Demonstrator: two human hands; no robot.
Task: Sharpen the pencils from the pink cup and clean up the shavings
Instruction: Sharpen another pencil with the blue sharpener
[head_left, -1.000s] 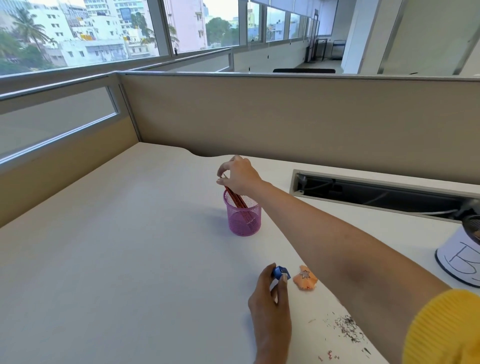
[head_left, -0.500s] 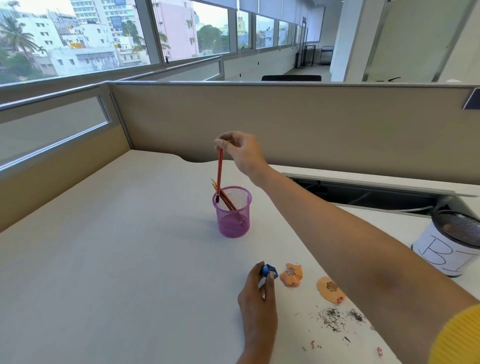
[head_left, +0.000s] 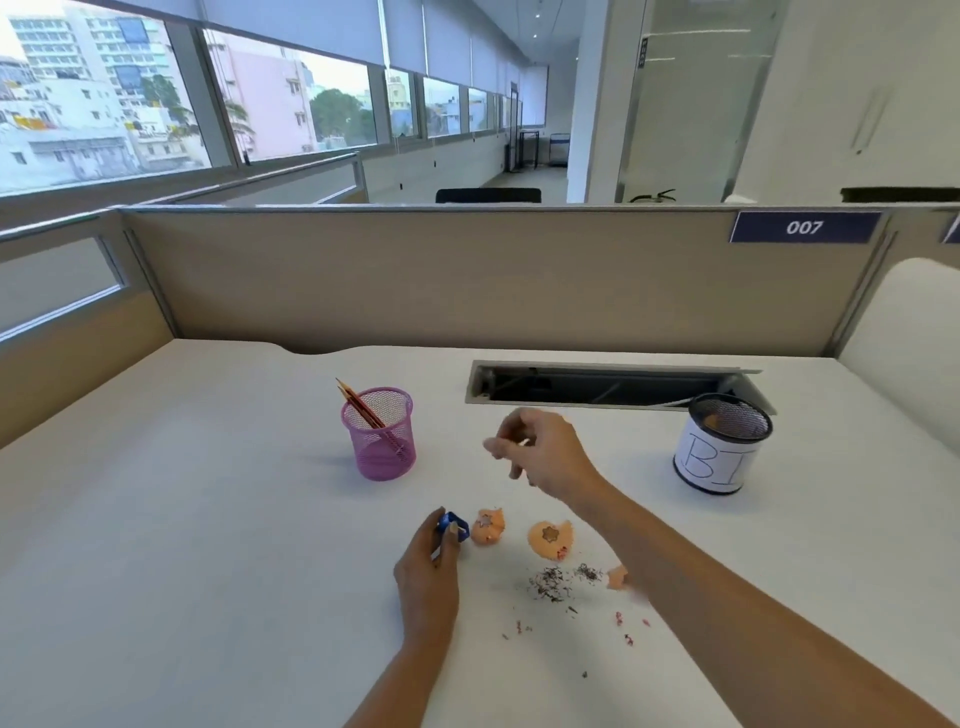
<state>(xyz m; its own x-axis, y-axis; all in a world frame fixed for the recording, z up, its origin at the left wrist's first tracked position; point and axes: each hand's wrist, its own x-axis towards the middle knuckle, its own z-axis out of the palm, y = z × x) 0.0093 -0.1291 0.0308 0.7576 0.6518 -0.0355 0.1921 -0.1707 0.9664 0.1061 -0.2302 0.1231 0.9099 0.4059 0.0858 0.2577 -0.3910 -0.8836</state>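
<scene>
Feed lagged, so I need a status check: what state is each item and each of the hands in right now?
pink cup: upright, holding pencils.
pencils: leaning left in the cup.
sharpener: pinched by left hand.
right hand: raised, fingers curled; blurred, contents unclear.
shavings: loose on the desk, not swept.
bin cup: upright, open-topped.
cable hatch: open.

White desk (head_left: 182, 519) with an open cable slot (head_left: 597, 387) set in its far side, beige partition (head_left: 467, 280) behind it, blue label (head_left: 804, 227) reading 007 at the partition's upper right, black chair back (head_left: 488, 195) beyond, windows (head_left: 270, 104) showing city buildings, roller blinds (head_left: 291, 26) partly lowered.
</scene>
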